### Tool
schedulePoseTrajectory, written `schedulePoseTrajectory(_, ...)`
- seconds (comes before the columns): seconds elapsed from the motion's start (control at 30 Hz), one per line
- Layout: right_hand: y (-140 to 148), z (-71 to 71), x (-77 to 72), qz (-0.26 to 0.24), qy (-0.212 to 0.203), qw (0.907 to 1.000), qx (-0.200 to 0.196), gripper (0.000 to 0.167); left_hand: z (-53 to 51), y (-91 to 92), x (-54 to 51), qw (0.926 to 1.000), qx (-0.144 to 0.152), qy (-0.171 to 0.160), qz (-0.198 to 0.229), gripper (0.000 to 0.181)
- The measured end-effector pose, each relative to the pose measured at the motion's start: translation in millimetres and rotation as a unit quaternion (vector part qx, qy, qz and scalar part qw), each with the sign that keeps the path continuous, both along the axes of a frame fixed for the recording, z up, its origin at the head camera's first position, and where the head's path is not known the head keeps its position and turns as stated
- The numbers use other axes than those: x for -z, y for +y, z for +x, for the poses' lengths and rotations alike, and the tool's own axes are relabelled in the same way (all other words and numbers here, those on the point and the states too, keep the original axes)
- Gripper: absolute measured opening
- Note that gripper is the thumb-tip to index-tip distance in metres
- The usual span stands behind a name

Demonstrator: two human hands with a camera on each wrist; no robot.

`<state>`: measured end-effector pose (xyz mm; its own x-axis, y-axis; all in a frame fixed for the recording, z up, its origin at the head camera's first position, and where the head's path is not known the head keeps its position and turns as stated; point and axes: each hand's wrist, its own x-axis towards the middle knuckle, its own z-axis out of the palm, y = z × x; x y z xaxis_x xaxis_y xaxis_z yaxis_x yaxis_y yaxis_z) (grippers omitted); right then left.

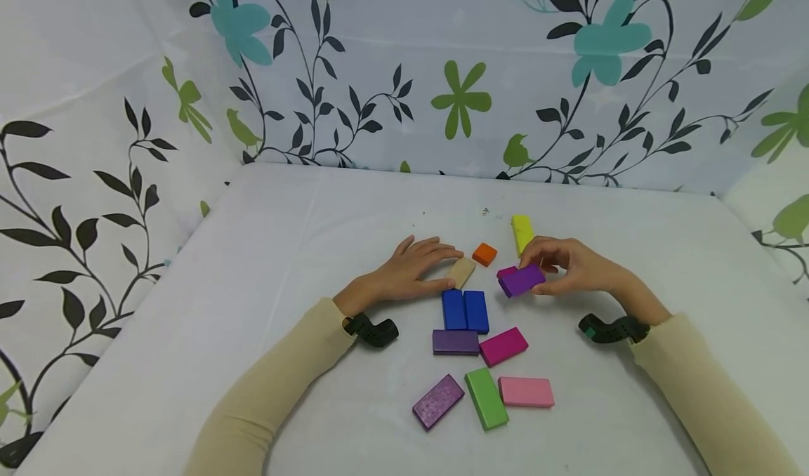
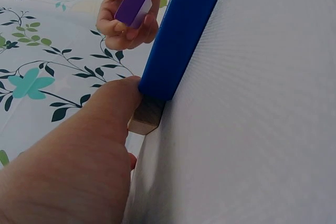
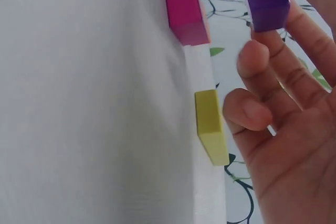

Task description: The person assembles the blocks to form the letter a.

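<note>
The purple block [image 1: 521, 280] is right of centre in the head frame, off the table, pinched between the thumb and fingers of the right hand [image 1: 571, 269]; the other fingers curl loosely. A small magenta block [image 1: 504, 272] shows just behind it, resting on the cloth. Near centre, the left hand [image 1: 417, 269] lies with fingers stretched out, thumb and fingertips at the tan block [image 1: 462, 273]. The handling looks partway along: two blue blocks [image 1: 453, 309] already lie side by side below the tan one, with a dark purple block [image 1: 456, 342] just under them and a long magenta block [image 1: 503, 347] beside that, while the held one is not yet set down. The orange block [image 1: 484, 254] and yellow block [image 1: 522, 234] lie higher up; at lower centre are the glittery block [image 1: 438, 402], green block [image 1: 486, 399] and pink block [image 1: 527, 392]. Whether these are placed or waiting, I cannot tell. Outward come dark wristbands [image 1: 373, 331] and, across the top, a leaf-print backdrop [image 1: 461, 100]. No brand, label or writing can be read anywhere.
</note>
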<state>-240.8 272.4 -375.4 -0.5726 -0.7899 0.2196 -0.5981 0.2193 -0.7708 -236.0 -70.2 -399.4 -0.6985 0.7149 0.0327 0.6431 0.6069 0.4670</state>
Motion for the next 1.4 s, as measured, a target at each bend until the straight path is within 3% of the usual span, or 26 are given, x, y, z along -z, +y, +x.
schedulePoseTrajectory(0.3,1,-8.8,-0.6,-0.031,0.045,0.9962,0.067,0.038,-0.8,0.5,-3.5,1.0,0.003,-0.001,0.0,0.058)
schedulePoseTrajectory(0.77,-6,-23.6,-2.3,-0.027,0.062,0.9879,0.14,0.039,-1.6,1.1,-2.4,1.0,-0.003,-0.001,-0.002,0.058)
schedulePoseTrajectory(1.13,-30,-11.4,-23.4,-0.02,0.089,0.9756,0.199,0.035,-1.1,1.3,-0.6,1.0,-0.003,-0.004,0.003,0.058)
schedulePoseTrajectory(1.4,-32,-20.2,-24.5,-0.015,0.082,0.9717,0.221,0.036,-0.8,0.9,-1.0,1.0,-0.003,-0.001,0.0,0.058)
